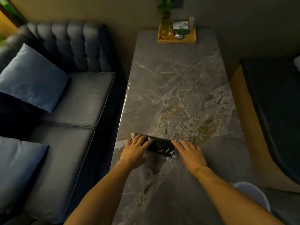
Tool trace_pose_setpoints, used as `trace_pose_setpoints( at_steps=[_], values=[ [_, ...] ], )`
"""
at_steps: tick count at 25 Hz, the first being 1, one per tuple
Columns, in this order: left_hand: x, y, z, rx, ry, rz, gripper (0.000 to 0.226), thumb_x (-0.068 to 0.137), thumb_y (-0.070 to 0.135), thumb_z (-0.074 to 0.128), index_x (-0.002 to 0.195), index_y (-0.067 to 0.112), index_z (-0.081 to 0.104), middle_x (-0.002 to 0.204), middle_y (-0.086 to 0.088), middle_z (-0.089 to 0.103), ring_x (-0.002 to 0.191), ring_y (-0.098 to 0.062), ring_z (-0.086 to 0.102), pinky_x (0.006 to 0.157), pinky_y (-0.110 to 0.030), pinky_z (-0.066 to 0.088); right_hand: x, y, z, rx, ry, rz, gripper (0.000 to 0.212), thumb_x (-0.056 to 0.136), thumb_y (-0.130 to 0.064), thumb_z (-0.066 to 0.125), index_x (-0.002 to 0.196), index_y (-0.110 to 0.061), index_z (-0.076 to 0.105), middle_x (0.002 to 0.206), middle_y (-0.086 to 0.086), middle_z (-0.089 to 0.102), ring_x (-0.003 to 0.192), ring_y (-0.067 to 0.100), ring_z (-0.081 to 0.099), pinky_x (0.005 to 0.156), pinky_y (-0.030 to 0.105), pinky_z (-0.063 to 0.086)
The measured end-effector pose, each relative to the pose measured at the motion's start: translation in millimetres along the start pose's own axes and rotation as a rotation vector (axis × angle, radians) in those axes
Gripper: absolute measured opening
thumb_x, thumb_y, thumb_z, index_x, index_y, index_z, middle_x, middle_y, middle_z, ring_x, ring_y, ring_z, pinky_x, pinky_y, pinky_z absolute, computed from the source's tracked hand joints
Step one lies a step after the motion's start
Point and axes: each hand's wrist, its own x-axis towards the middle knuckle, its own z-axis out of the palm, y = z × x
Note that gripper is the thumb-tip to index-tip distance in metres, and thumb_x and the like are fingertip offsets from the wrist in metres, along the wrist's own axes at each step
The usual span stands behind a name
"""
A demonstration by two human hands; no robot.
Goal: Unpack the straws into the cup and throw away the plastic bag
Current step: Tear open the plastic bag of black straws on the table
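Observation:
A clear plastic bag of black straws (159,146) lies flat on the grey marble table (177,88), near its left edge. My left hand (134,153) rests with spread fingers on the bag's left end. My right hand (190,154) hovers at the bag's right end, fingers apart, fingertips just touching or beside the wrapping. A white rounded container (253,194) shows at the lower right, partly hidden behind my right forearm; whether it is the cup I cannot tell.
A wooden tray (177,40) with a plant vase (166,21) and small items stands at the table's far end. A dark blue sofa (69,98) with light blue cushions runs along the left. Another dark seat (276,101) is on the right.

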Motion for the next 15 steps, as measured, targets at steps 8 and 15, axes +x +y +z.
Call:
trace_pose_setpoints(
  at_steps=[8,15],
  values=[
    [31.2,-4.9,21.1,0.022,-0.003,-0.032,0.076,0.09,0.026,0.053,0.152,0.032,0.01,0.162,-0.006,0.018,0.15,-0.03,0.013,0.118,-0.054,0.014,33.1,-5.1,21.6,-0.066,0.062,-0.097,0.086,0.09,-0.007,0.051,0.15,-0.039,-0.002,0.159,-0.004,0.018,0.141,0.025,0.027,0.101,0.044,0.037],
    [26.4,-6.4,19.1,0.034,0.013,0.014,0.063,0.089,0.024,0.057,0.146,0.03,0.03,0.151,0.0,0.036,0.14,-0.024,0.036,0.115,-0.05,0.021,18.5,-13.5,29.8,0.008,-0.07,-0.053,0.077,0.094,-0.021,0.05,0.149,-0.044,0.001,0.162,-0.009,0.01,0.149,0.025,0.01,0.111,0.049,0.029]
  ],
)
